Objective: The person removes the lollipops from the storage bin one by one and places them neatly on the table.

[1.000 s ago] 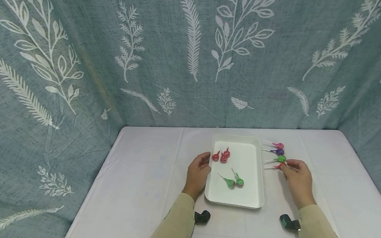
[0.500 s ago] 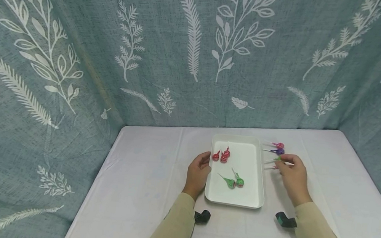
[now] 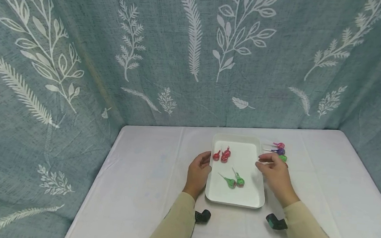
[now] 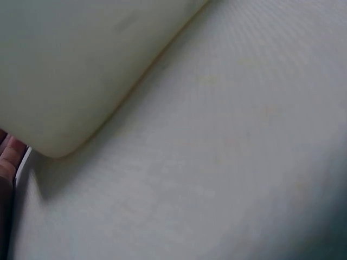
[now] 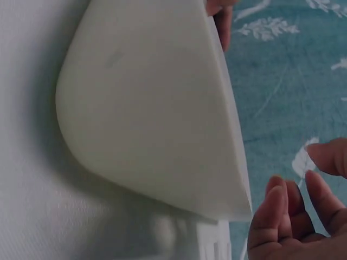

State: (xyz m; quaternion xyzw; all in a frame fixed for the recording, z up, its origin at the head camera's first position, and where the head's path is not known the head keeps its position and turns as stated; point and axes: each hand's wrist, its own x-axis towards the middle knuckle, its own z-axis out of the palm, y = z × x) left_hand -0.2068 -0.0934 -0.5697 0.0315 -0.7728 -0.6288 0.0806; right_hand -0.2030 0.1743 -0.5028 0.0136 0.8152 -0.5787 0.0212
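A white tray [image 3: 252, 196] holds several wrapped lollipops: red ones [image 3: 224, 158] at its left side and two green ones [image 3: 231, 183] nearer the front. My left hand [image 3: 198, 175] grips the tray's left edge with bent fingers. Over the tray's right rim is my right hand [image 3: 274, 175], its thumb and forefinger apart with nothing seen between them in the right wrist view. Past that rim lie a pink lollipop [image 3: 280, 145], a purple lollipop [image 3: 280, 152] and a green lollipop [image 3: 283, 158], partly covered by the right hand. The red lollipop there is mostly hidden.
A white cloth [image 3: 142, 191] covers the table. Teal leaf-patterned curtains [image 3: 182, 57] hang behind and at both sides. A black wrist device [image 3: 203, 216] is by the left sleeve, and another black device [image 3: 276, 222] by the right.
My right hand has moved left from the lollipops beside the tray to above the tray's right rim. My left hand and the lollipops in the tray have stayed in place.
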